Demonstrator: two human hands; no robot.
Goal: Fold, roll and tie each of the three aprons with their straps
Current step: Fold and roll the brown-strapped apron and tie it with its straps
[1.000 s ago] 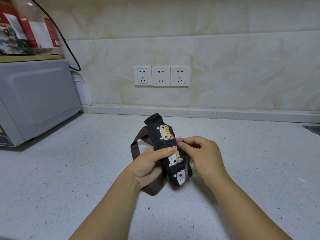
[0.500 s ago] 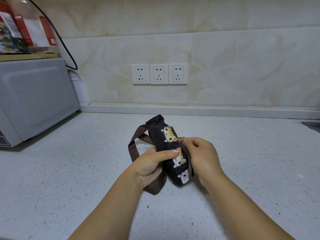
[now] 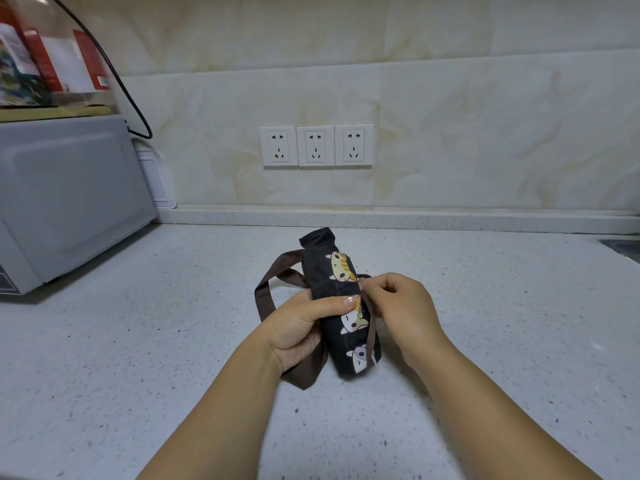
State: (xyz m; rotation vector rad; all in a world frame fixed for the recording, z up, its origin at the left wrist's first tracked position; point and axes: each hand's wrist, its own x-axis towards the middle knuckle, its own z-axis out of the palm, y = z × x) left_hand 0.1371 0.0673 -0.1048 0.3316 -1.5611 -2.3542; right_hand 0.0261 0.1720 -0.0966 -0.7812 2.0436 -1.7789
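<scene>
A black apron with cat faces, rolled into a tight bundle [image 3: 332, 268], lies lengthwise on the white speckled counter [image 3: 138, 358]. My left hand [image 3: 301, 327] clasps the roll from its left side, thumb pressed across the top. My right hand [image 3: 398, 306] pinches a thin brown strap [image 3: 370, 330] at the roll's right side; the strap runs down along the bundle. A wider brown strap loop [image 3: 266, 289] sticks out to the left behind my left hand, and another brown end [image 3: 304, 375] hangs below it. No other apron is in view.
A grey microwave [image 3: 65, 195] stands at the left with packets on top and a black cable beside it. Three wall sockets [image 3: 315, 145] sit on the tiled wall behind. A dark sink edge [image 3: 623, 245] shows at the far right.
My right hand has shifted its pinch up on the roll's right side and drawn the thin strap out so it shows along the bundle. The left hand keeps its grip.
</scene>
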